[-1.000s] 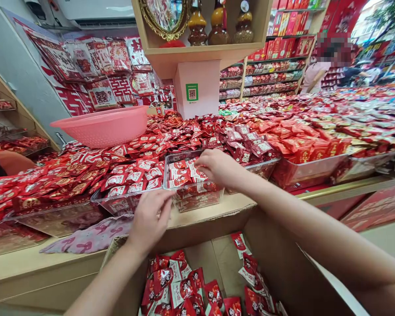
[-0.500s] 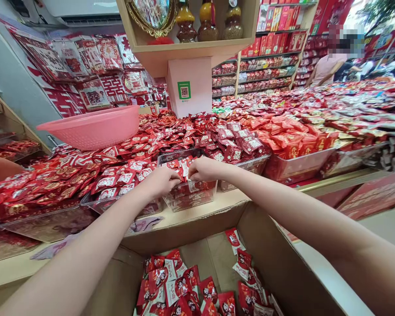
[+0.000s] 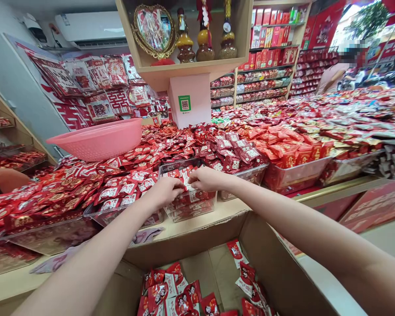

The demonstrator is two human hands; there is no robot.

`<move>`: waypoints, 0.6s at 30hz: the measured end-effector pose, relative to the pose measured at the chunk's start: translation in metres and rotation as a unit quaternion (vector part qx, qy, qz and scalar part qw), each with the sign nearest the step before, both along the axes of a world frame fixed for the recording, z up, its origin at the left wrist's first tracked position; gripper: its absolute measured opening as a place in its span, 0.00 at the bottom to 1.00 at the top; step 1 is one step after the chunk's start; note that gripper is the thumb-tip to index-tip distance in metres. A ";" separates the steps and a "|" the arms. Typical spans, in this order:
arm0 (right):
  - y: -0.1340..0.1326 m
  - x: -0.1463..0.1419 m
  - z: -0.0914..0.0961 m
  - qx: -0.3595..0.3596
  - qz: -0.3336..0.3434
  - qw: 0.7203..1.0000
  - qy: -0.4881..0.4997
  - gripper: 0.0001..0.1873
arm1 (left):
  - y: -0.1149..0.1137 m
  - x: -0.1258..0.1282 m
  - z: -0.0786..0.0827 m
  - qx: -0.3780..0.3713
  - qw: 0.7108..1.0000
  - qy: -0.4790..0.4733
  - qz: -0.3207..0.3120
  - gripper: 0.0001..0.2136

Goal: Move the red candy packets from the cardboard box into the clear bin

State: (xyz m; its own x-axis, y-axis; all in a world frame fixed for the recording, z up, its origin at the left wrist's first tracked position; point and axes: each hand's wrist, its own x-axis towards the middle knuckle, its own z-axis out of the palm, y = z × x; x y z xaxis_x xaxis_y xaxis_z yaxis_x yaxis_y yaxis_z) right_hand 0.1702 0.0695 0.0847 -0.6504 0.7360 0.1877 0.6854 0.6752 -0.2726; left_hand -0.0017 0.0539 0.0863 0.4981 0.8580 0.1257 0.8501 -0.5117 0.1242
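Observation:
A clear plastic bin [image 3: 192, 208] in front of me holds red-and-white wrapped sweets [image 3: 185, 174]. My left hand [image 3: 167, 191] reaches over the bin's left front edge, its fingers bent inward against the packets. From the other side, my right hand [image 3: 206, 178] curls its fingers down onto packets near the bin's middle. Both hands look closed on the sweets there, though the fingertips are partly hidden. Below my arms, an open cardboard box [image 3: 213, 226] contains loose red-and-white packets [image 3: 182, 303] on its bottom.
Neighbouring clear bins are heaped with red packets, including maroon ones [image 3: 232, 153] and orange-red ones [image 3: 292, 147]. A pink plastic basket [image 3: 98, 139] rests on the heap at left. A purple cloth [image 3: 148, 235] lies on the counter edge. A person [image 3: 332, 77] stands far right.
The view has tilted up slightly, so the scene sits lower. Both hands stay at the same bin, and the left thumb and fingers have shifted a little among the packets.

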 end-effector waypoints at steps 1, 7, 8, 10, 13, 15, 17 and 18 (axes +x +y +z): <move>0.000 0.001 0.000 0.011 -0.007 1.000 0.017 0.14 | -0.001 -0.001 -0.001 0.007 1.000 -0.009 0.001 0.11; -0.021 0.003 0.006 0.119 -0.035 0.986 0.113 0.11 | -0.015 -0.011 -0.005 0.066 0.994 -0.081 0.009 0.13; -0.031 0.002 0.008 0.128 -0.028 0.983 0.127 0.11 | -0.019 -0.014 -0.004 0.079 0.992 -0.096 0.012 0.14; -0.058 -0.006 0.006 0.120 0.014 0.983 0.136 0.11 | -0.027 -0.021 -0.004 0.109 0.986 -0.127 0.026 0.14; -0.101 -0.027 -0.024 0.043 0.150 0.987 0.043 0.11 | -0.043 -0.031 -0.010 0.162 0.971 -0.169 0.058 0.13; -0.122 -0.047 -0.065 -0.033 0.231 0.968 -0.091 0.10 | -0.058 -0.036 -0.021 0.235 0.947 -0.211 0.060 0.11; -0.133 -0.065 -0.116 -0.119 0.212 0.944 -0.223 0.10 | -0.076 -0.037 -0.038 0.323 0.918 -0.230 0.005 0.11; -0.136 -0.072 -0.141 -0.114 0.162 0.955 -0.220 0.12 | -0.086 -0.036 -0.047 0.329 0.920 -0.207 -0.057 0.13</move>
